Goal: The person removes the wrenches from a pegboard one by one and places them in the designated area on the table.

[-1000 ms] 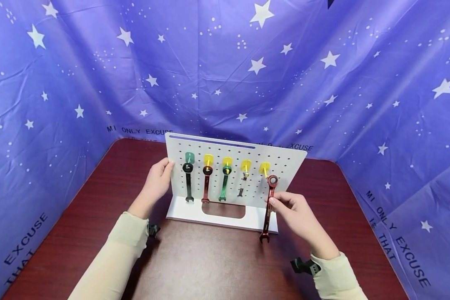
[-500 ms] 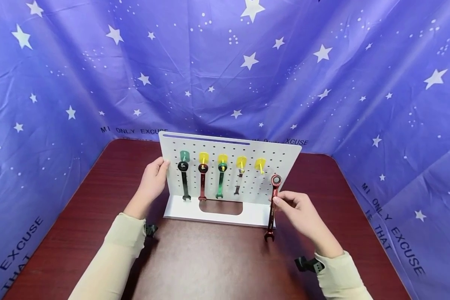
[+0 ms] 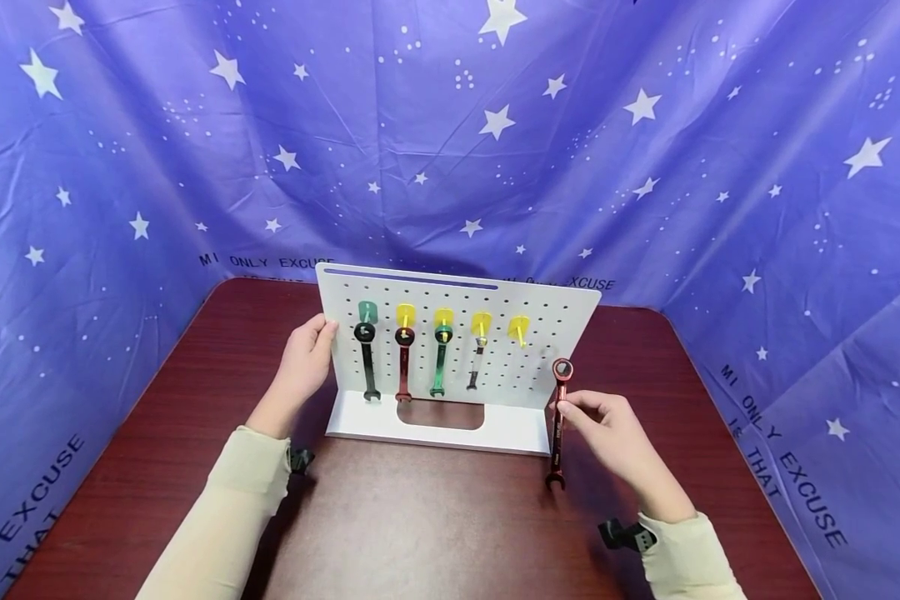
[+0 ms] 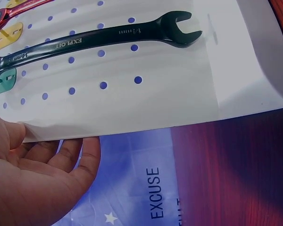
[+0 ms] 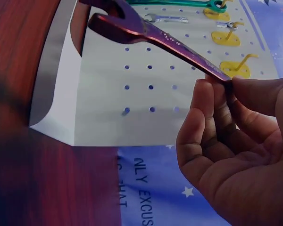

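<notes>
My left hand [image 3: 307,358] grips the left edge of a white pegboard stand [image 3: 457,421], thumb in front and fingers behind. My right hand [image 3: 607,425] pinches a red ratcheting combination wrench [image 3: 558,433] by its shaft, ring end up and open end down, in front of the board's lower right corner. On hooks along the board hang a black wrench [image 4: 94,38], a red wrench [image 3: 404,371], a green wrench [image 3: 439,371] and a small silver wrench [image 3: 476,367]. The rightmost yellow hook [image 5: 236,69] bears nothing.
The stand is on a dark red wooden table [image 3: 435,525], its base having a cut-out at the middle. A purple curtain with white stars [image 3: 420,125] surrounds the table at the back and sides.
My right hand has drawn the red wrench rightward and slightly down, away from the rightmost hook. The left hand keeps its grip on the board; the whole head view has shifted a little.
</notes>
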### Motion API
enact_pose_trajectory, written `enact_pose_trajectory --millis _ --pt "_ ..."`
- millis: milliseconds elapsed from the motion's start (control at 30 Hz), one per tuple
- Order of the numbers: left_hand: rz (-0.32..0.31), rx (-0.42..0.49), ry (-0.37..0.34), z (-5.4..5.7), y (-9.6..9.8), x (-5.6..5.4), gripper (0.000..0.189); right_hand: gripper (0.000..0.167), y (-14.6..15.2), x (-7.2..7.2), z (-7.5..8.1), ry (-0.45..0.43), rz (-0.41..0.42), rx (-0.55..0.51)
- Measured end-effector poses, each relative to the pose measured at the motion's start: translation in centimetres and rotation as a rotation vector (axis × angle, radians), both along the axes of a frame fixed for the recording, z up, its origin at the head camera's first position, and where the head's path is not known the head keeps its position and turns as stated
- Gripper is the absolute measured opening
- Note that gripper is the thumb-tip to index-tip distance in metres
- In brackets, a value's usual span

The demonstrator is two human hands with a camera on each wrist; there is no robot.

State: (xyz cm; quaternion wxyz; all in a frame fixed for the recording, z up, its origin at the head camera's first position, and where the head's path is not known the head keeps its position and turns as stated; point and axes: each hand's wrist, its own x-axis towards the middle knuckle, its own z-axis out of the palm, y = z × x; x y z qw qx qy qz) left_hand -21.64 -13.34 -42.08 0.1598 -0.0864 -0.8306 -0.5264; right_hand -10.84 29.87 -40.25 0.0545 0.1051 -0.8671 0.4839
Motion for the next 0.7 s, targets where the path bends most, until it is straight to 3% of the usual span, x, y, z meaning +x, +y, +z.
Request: enact_pose_trajectory --millis 500,700 --pt "0.008 -0.006 -0.004 -0.1 -0.1 -0.1 0.025 0.012 1.9 0.3 -0.6 0.035 -0.022 0.050" --pt "0.009 -0.008 0.000 -0.1 -0.1 -0.1 0.025 0.014 2.4 0.4 -1.0 0.010 -0.023 0.089"
